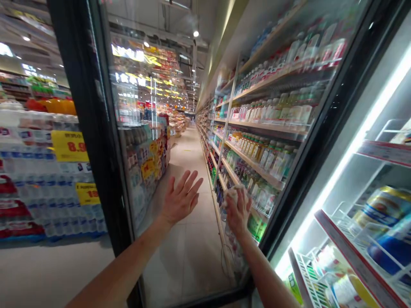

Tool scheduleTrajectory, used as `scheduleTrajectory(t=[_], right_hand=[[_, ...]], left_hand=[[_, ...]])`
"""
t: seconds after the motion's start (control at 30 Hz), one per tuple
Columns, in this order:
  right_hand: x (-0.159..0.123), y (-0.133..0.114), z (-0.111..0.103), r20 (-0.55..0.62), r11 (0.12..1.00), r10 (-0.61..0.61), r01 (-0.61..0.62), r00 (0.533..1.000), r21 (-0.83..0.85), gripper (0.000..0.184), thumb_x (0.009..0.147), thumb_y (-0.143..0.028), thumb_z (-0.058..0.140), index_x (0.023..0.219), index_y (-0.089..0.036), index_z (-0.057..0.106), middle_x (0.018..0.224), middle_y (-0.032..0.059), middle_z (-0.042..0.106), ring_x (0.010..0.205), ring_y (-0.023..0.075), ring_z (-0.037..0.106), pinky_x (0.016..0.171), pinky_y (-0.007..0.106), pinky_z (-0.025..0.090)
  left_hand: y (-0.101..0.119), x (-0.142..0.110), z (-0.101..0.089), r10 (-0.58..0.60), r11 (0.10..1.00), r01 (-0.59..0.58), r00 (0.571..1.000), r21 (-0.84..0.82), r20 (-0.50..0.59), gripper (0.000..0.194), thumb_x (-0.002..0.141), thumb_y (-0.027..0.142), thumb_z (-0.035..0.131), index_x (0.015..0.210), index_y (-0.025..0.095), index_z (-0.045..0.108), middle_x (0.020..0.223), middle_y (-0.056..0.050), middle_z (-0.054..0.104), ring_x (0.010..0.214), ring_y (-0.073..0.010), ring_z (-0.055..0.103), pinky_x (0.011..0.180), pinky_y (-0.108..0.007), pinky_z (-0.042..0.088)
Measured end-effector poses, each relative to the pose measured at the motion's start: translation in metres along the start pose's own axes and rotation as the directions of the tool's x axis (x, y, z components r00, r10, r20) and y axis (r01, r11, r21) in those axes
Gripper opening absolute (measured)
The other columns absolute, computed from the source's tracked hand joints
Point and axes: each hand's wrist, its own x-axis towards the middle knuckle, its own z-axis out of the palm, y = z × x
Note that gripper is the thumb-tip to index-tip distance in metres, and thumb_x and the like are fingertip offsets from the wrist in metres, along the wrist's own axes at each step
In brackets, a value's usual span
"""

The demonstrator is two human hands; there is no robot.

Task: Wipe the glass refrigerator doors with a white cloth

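A glass cooler door (167, 128) with a black frame stands swung open in front of me. My left hand (180, 199) lies flat against the glass with its fingers spread and holds nothing. My right hand (238, 210) presses a crumpled white cloth (231, 194) onto the glass a little to the right of the left hand. Through the pane I see a store aisle and shelves of bottles.
The open cooler (369, 239) at right has lit white wire shelves holding cans and packs. Stacked water bottle packs with yellow price signs (69, 145) stand at left. A long tiled aisle (189, 158) runs ahead between the shelves.
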Motion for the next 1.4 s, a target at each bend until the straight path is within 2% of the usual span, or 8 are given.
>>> scheduleTrajectory(t=[0.17, 0.33, 0.43, 0.57, 0.7, 0.97, 1.17, 1.4], right_hand=[[0.038, 0.054, -0.011, -0.308, 0.86, 0.494, -0.509, 0.813, 0.036, 0.05, 0.086, -0.022, 0.034, 0.135, -0.017, 0.03, 0.14, 0.0192, 0.032, 0.133, 0.0274, 0.023, 0.101, 0.059, 0.021], [0.031, -0.02, 0.0, -0.056, 0.996, 0.078, -0.076, 0.995, 0.052, 0.044, 0.082, -0.016, 0.043, 0.126, -0.025, 0.044, 0.143, 0.011, 0.029, 0.134, 0.0276, 0.018, 0.104, 0.055, 0.019], [0.016, -0.038, 0.002, 0.042, 0.983, -0.172, 0.169, 0.984, 0.072, 0.04, 0.079, -0.014, 0.049, 0.116, -0.031, 0.052, 0.142, 0.005, 0.032, 0.133, 0.025, 0.023, 0.107, 0.052, 0.015], [0.032, 0.012, -0.005, -0.084, 0.999, 0.033, -0.035, 0.996, -0.019, 0.041, 0.082, -0.017, 0.044, 0.121, -0.027, 0.047, 0.141, 0.0092, 0.032, 0.134, 0.0248, 0.022, 0.104, 0.056, 0.016], [0.073, 0.036, -0.006, -0.306, 0.927, 0.366, -0.373, 0.879, 0.035, 0.048, 0.084, -0.021, 0.036, 0.132, -0.02, 0.034, 0.142, 0.017, 0.029, 0.133, 0.0272, 0.022, 0.101, 0.059, 0.02], [0.1, -0.01, -0.01, -0.106, 0.988, -0.155, 0.157, 0.982, 0.006, 0.042, 0.08, -0.014, 0.045, 0.119, -0.03, 0.05, 0.141, 0.0054, 0.034, 0.132, 0.0243, 0.028, 0.106, 0.054, 0.016], [0.151, 0.035, -0.024, -0.393, 0.901, 0.425, -0.422, 0.816, 0.097, 0.049, 0.083, -0.019, 0.037, 0.132, -0.017, 0.037, 0.139, 0.0182, 0.035, 0.132, 0.0284, 0.025, 0.101, 0.058, 0.022], [0.123, -0.032, -0.01, -0.122, 0.973, -0.224, 0.228, 0.967, 0.022, 0.039, 0.081, -0.016, 0.044, 0.116, -0.028, 0.052, 0.141, 0.0061, 0.035, 0.132, 0.0247, 0.028, 0.106, 0.053, 0.017]], left_hand=[[0.001, 0.0, 0.0, -0.003, 1.0, 0.003, 1.0, -0.006, 0.005, 0.056, 0.081, 0.028, 0.05, 0.134, 0.026, 0.033, 0.135, -0.005, 0.042, 0.132, -0.0187, 0.024, 0.11, -0.044, 0.005], [0.001, 0.0, 0.001, -0.014, 1.0, 0.014, 1.0, -0.012, 0.008, 0.056, 0.081, 0.028, 0.051, 0.134, 0.026, 0.032, 0.135, -0.006, 0.042, 0.132, -0.0197, 0.026, 0.11, -0.045, 0.007], [0.0, 0.0, 0.0, -0.012, 1.0, 0.013, 1.0, -0.014, 0.015, 0.055, 0.081, 0.029, 0.051, 0.133, 0.026, 0.033, 0.135, -0.005, 0.042, 0.132, -0.0194, 0.025, 0.11, -0.044, 0.006], [-0.001, 0.001, -0.002, -0.01, 1.0, 0.01, 1.0, -0.029, 0.008, 0.054, 0.081, 0.029, 0.051, 0.133, 0.026, 0.035, 0.133, -0.006, 0.044, 0.131, -0.0188, 0.027, 0.11, -0.043, 0.006], [0.0, 0.001, -0.003, -0.007, 1.0, 0.007, 1.0, -0.03, -0.006, 0.055, 0.081, 0.028, 0.05, 0.133, 0.026, 0.034, 0.133, -0.006, 0.045, 0.13, -0.0198, 0.03, 0.11, -0.043, 0.007], [-0.002, 0.001, -0.003, -0.006, 1.0, 0.006, 1.0, -0.029, -0.003, 0.052, 0.081, 0.028, 0.051, 0.131, 0.026, 0.037, 0.133, -0.004, 0.044, 0.131, -0.019, 0.028, 0.111, -0.043, 0.007], [-0.001, 0.001, -0.004, 0.006, 1.0, -0.006, 1.0, -0.009, -0.009, 0.052, 0.081, 0.028, 0.05, 0.131, 0.025, 0.038, 0.133, -0.004, 0.044, 0.132, -0.0187, 0.026, 0.111, -0.043, 0.006], [-0.002, 0.001, -0.008, 0.021, 1.0, -0.021, 1.0, 0.01, -0.004, 0.051, 0.081, 0.029, 0.049, 0.131, 0.025, 0.039, 0.134, -0.003, 0.042, 0.132, -0.0184, 0.026, 0.111, -0.042, 0.005]])
